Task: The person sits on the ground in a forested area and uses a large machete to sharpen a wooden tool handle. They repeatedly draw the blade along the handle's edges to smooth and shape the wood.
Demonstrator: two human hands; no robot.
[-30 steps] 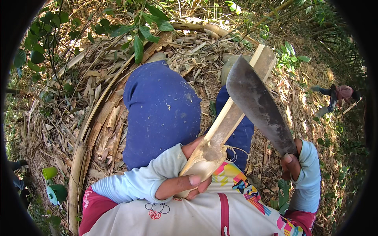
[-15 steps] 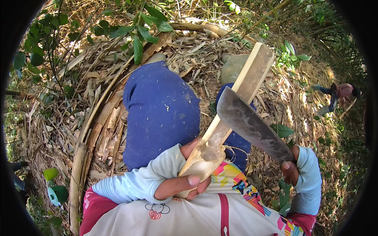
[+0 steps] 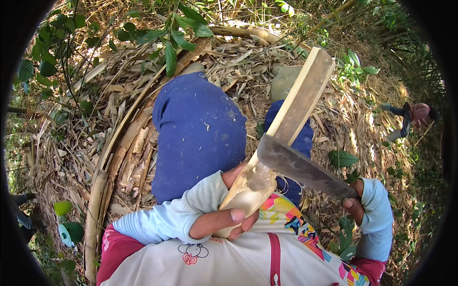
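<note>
My left hand [image 3: 220, 223] is wrapped round the near, hollow end of a split bamboo piece [image 3: 303, 97], thumb pressed on its pale inner side. From there the bamboo slants away to the upper right, between my knees and over my right leg, with a knot just beyond the grip. My right hand [image 3: 355, 204] is closed on the handle of a machete [image 3: 307, 168], which is mostly hidden in the fist. The dark blade points left, its tip end lying across the bamboo just beyond the knot; whether it touches cannot be made out. Thin fibres curl beside the knot.
Dry bamboo sheaths and leaves litter the ground. A long curved bamboo strip [image 3: 102, 174] lies on my left. Leafy twigs [image 3: 174, 40] hang at the upper left. Green cup-like things [image 3: 71, 232] are at the lower left. Another person [image 3: 414, 114] is at the far right.
The machete has come down along the bamboo toward the knot, and its blade is turned more edge-on. My left hand keeps its grip on the bamboo.
</note>
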